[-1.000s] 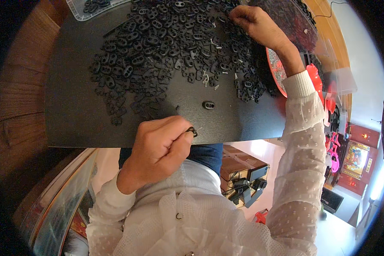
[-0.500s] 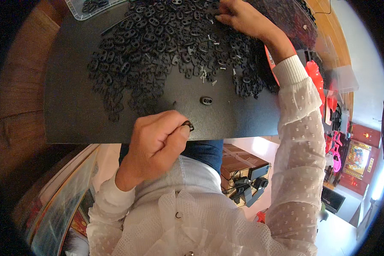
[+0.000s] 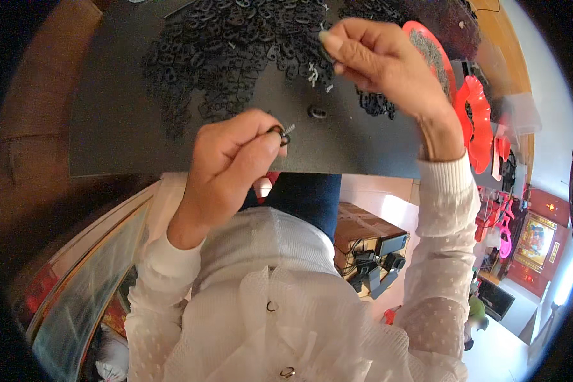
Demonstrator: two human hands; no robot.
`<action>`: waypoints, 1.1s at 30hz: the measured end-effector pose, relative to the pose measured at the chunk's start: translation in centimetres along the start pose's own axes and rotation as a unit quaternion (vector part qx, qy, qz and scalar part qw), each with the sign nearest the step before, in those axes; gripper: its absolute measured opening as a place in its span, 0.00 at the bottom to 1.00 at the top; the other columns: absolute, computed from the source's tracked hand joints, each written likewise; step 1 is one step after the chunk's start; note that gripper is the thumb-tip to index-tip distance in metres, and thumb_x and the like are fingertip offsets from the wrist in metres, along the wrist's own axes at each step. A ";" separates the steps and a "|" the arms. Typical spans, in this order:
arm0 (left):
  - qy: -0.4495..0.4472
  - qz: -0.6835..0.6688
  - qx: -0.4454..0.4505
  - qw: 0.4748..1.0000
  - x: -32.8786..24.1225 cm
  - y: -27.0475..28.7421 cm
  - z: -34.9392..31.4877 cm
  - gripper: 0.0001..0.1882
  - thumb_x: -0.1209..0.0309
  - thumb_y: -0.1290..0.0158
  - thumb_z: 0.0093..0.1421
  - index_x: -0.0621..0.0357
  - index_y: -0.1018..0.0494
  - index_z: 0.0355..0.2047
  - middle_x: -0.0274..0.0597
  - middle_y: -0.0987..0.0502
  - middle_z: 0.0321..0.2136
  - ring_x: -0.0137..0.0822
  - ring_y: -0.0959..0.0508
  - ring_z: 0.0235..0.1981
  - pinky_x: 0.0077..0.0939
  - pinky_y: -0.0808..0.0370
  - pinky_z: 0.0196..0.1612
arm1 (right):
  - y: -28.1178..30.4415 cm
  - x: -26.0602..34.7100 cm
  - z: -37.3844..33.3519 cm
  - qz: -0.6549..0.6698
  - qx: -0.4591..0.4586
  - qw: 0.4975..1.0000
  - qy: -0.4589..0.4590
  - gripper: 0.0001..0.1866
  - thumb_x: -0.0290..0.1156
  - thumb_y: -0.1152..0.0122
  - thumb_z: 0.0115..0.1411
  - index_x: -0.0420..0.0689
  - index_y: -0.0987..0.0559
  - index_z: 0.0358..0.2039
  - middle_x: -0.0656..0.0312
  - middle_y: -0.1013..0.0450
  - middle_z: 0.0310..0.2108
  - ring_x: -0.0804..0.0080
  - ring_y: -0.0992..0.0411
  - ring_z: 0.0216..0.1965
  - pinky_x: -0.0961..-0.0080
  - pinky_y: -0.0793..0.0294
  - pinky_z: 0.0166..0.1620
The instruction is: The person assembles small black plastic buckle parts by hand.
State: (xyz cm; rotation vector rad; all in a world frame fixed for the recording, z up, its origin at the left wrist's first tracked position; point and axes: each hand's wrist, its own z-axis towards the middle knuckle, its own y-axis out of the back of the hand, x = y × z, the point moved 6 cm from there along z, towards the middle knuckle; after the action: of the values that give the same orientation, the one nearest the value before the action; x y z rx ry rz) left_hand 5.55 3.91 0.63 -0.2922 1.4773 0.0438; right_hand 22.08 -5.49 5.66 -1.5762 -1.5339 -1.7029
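Note:
My left hand [image 3: 235, 165] is closed, pinching a small black plastic cord-lock piece [image 3: 285, 137] between thumb and forefinger. From that piece a thin silvery spring [image 3: 289, 129] sticks up. Farther off to the right, my right hand [image 3: 375, 67] is raised over the table with thumb and fingers pressed together; what is in its fingertips is too dark to make out. On the table between my hands lies a single black two-hole cord lock [image 3: 317, 113]. A few loose springs [image 3: 312, 74] lie beyond it, by a heap of black cord-lock parts [image 3: 216, 54].
The dark tabletop [image 3: 114, 114] ends just in front of my body. Right of my right hand are a red dish [image 3: 450, 70] with a grey heap of small parts and a wavy-edged red dish [image 3: 476, 130]. A cardboard box [image 3: 360, 223] with black devices stands below.
My right hand has come back from the far heap toward my left hand. A spring now shows on the piece in my left hand. The view has shifted, too.

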 end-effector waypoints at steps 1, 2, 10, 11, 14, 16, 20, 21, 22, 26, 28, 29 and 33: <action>0.004 0.001 0.001 1.000 0.1 0.1 -0.1 0.09 0.73 0.55 0.61 0.66 0.29 0.28 0.31 0.29 0.18 0.18 0.34 0.18 0.15 0.37 0.21 | -1.1 0.0 -0.9 0.059 0.016 0.998 -0.013 0.18 0.44 0.47 0.64 0.44 0.28 0.24 0.73 0.34 0.19 0.90 0.41 0.19 0.89 0.44 0.20; 0.004 -0.008 0.004 1.000 0.0 0.2 -0.1 0.09 0.73 0.55 0.61 0.66 0.29 0.28 0.31 0.30 0.18 0.18 0.34 0.18 0.15 0.37 0.22 | -1.9 -0.1 -1.6 0.090 0.018 0.996 -0.019 0.18 0.44 0.47 0.64 0.44 0.28 0.24 0.73 0.35 0.18 0.90 0.43 0.18 0.89 0.46 0.19; 0.023 -0.090 -0.026 0.995 0.9 0.2 -0.1 0.11 0.69 0.55 0.62 0.63 0.27 0.29 0.30 0.32 0.17 0.16 0.39 0.18 0.12 0.45 0.21 | -5.6 -1.0 -3.6 0.194 0.031 0.980 -0.016 0.18 0.42 0.47 0.65 0.42 0.27 0.24 0.73 0.37 0.16 0.90 0.45 0.15 0.88 0.50 0.17; 0.027 -0.104 -0.025 0.994 0.9 0.3 -0.1 0.11 0.69 0.55 0.62 0.63 0.27 0.29 0.30 0.31 0.17 0.16 0.39 0.18 0.12 0.45 0.21 | -5.8 -1.1 -3.7 0.202 0.036 0.979 -0.014 0.18 0.42 0.47 0.65 0.42 0.27 0.24 0.73 0.37 0.15 0.90 0.45 0.15 0.88 0.50 0.17; 0.007 -0.097 -0.006 0.995 1.1 0.6 0.2 0.11 0.68 0.54 0.59 0.64 0.28 0.32 0.35 0.28 0.21 0.23 0.33 0.16 0.15 0.40 0.18 | -6.3 -1.1 -3.9 0.208 0.039 0.977 -0.018 0.18 0.42 0.47 0.65 0.42 0.27 0.24 0.73 0.36 0.16 0.90 0.45 0.15 0.88 0.50 0.17; 0.004 -0.106 -0.011 0.994 1.0 0.4 0.1 0.11 0.68 0.55 0.60 0.63 0.27 0.30 0.33 0.29 0.19 0.19 0.36 0.17 0.13 0.42 0.19 | -6.5 -1.0 -4.1 0.206 0.035 0.978 -0.024 0.18 0.42 0.47 0.65 0.42 0.27 0.24 0.73 0.36 0.16 0.90 0.44 0.15 0.89 0.49 0.17; 0.010 -0.109 -0.024 0.994 0.9 0.5 0.1 0.12 0.68 0.56 0.61 0.62 0.27 0.28 0.31 0.31 0.16 0.16 0.39 0.17 0.12 0.44 0.20 | -6.5 -1.0 -4.0 0.216 0.029 0.975 -0.034 0.17 0.41 0.47 0.65 0.42 0.26 0.24 0.72 0.34 0.17 0.90 0.43 0.16 0.89 0.47 0.18; 0.010 -0.108 -0.025 0.994 0.9 0.6 0.1 0.12 0.68 0.56 0.61 0.62 0.27 0.28 0.31 0.31 0.16 0.16 0.39 0.17 0.12 0.44 0.20 | -6.5 -1.0 -4.0 0.224 0.038 0.973 -0.034 0.17 0.41 0.47 0.65 0.42 0.26 0.24 0.72 0.34 0.18 0.90 0.43 0.16 0.90 0.47 0.18; 0.007 -0.108 -0.021 0.994 0.9 0.5 0.1 0.12 0.68 0.56 0.61 0.62 0.27 0.27 0.31 0.31 0.16 0.16 0.40 0.17 0.12 0.44 0.20 | -6.5 -1.2 -4.0 0.224 0.037 0.973 -0.034 0.17 0.41 0.47 0.65 0.42 0.26 0.24 0.72 0.34 0.18 0.90 0.43 0.16 0.90 0.47 0.18; 0.005 -0.096 -0.019 0.995 0.8 0.3 0.0 0.12 0.68 0.56 0.61 0.63 0.27 0.26 0.31 0.31 0.16 0.17 0.40 0.16 0.12 0.45 0.19 | -6.5 -1.2 -4.3 0.250 0.043 0.967 -0.030 0.17 0.41 0.46 0.64 0.41 0.26 0.24 0.72 0.33 0.18 0.90 0.42 0.16 0.90 0.47 0.18; 0.011 -0.088 -0.011 0.996 0.9 0.4 0.1 0.12 0.69 0.56 0.60 0.62 0.28 0.26 0.30 0.32 0.16 0.17 0.39 0.16 0.12 0.44 0.19 | -6.5 -1.1 -4.4 0.256 0.042 0.965 -0.033 0.17 0.40 0.45 0.64 0.41 0.26 0.24 0.72 0.33 0.18 0.90 0.42 0.16 0.90 0.47 0.18; 0.017 -0.081 -0.003 0.997 1.1 0.4 0.1 0.11 0.69 0.56 0.60 0.62 0.28 0.25 0.30 0.32 0.16 0.16 0.39 0.16 0.13 0.44 0.19 | -6.5 -1.2 -4.4 0.262 0.044 0.963 -0.035 0.17 0.40 0.45 0.64 0.41 0.26 0.25 0.72 0.33 0.18 0.90 0.42 0.16 0.90 0.47 0.18; 0.019 -0.041 -0.005 0.999 0.5 0.0 0.0 0.10 0.71 0.56 0.59 0.62 0.29 0.23 0.29 0.33 0.15 0.17 0.38 0.16 0.13 0.43 0.19 | -6.2 -1.3 -4.7 0.239 0.043 0.970 -0.022 0.16 0.39 0.45 0.64 0.41 0.25 0.24 0.72 0.33 0.17 0.90 0.42 0.16 0.90 0.46 0.18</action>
State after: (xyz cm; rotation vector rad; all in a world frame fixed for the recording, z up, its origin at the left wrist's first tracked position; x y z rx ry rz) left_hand 5.59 3.87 0.11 -0.3636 1.5017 -0.0205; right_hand 15.15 -7.89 2.67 -1.7682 -1.1071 -1.3230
